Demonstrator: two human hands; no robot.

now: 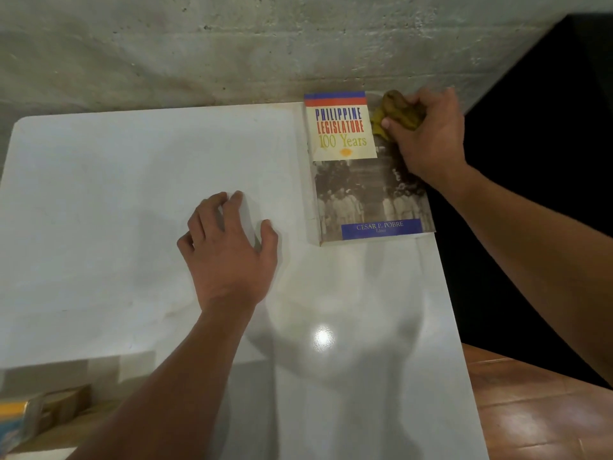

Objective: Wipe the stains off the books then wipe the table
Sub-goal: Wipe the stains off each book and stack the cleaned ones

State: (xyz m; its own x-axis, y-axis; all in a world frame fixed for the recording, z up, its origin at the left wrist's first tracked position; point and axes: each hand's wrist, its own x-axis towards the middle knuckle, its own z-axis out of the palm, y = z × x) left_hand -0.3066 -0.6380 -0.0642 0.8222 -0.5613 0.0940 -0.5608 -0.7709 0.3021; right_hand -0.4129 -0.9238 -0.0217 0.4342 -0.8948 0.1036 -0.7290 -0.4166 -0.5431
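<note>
Right fingers [386, 122] curled tight round a crumpled yellow-brown cloth [396, 111], clamped on it, with the thumb tip pressing into the folds. Right hand [428, 137] over the top right corner of the book [365, 190], knuckles up, cloth bunched partly on the cover's upper right edge and partly on the strip just beyond it, by the far right corner of the table [99, 210]. Book flat, front cover up, title "Philippine Legislature 100 Years" in a pale panel, a grey photograph of a crowd below, a blue band with the editor's name along the bottom; lying against the table's far edge and close along its right edge. Left fingers [229, 202] apart and slightly bent, tips down on the bare white top, holding nothing. Left hand [229, 250] palm down near the middle of the table, thumb [270, 232] spread out toward the book but apart from it. Both forearms bare, reaching in from the near side. Bright glare spot [323, 336] on the glossy top toward the near right. Rough grey wall [232, 44] along the far edge. Reddish wooden floor [530, 410] past the right edge. More books [36, 413], blurred, past the near left corner, lower than the top.
</note>
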